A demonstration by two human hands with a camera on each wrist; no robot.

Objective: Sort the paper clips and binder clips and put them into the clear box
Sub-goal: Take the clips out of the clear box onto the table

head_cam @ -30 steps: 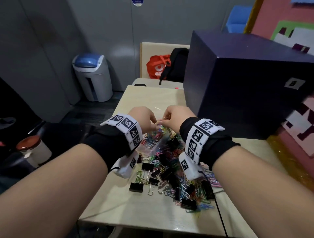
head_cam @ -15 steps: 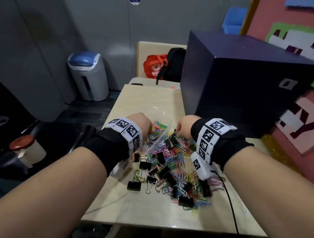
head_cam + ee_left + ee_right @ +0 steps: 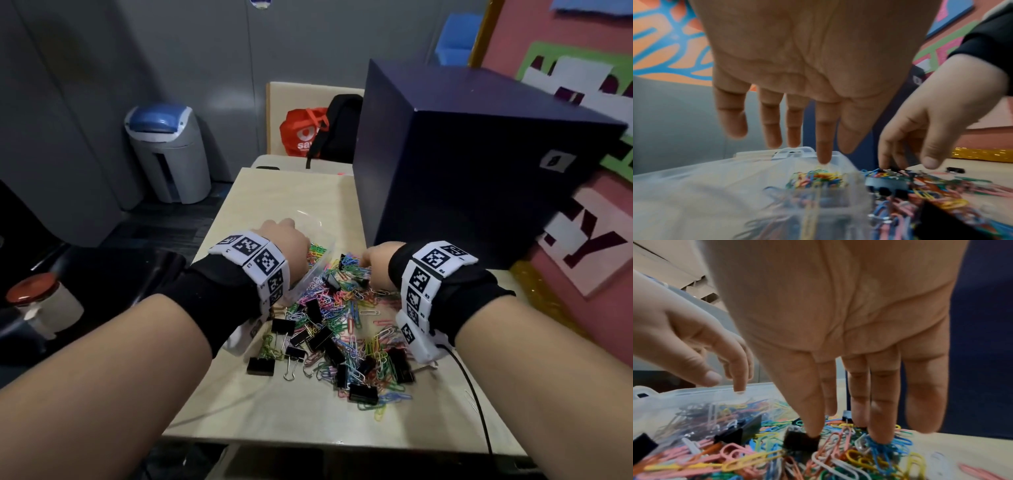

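Both hands have dropped and parted since the earlier frame, when they met pinched together above the pile. Left hand [image 3: 797,68] now hangs with fingers straight and spread, index tip at the rim of the clear box [image 3: 694,395], holding nothing. Right hand [image 3: 838,321] is extended downward into the heap, thumb tip on a black binder clip [image 3: 801,442], fingertips [image 3: 880,434] among coloured paper clips [image 3: 346,298]; whether anything is actually pinched is uncertain from these views, but the fingers look straight. Progress: early. Box holds some paper clips and, seemingly, a few binder clips, while most of the mixed heap lies on the surface [image 3: 274,411] just beside it, with binder clips [image 3: 363,393] scattered toward the near edge. Dark blue cube [image 3: 462,164] stands close on the right, limiting reach there. Clips look tangled, so single picks may drag neighbours along.
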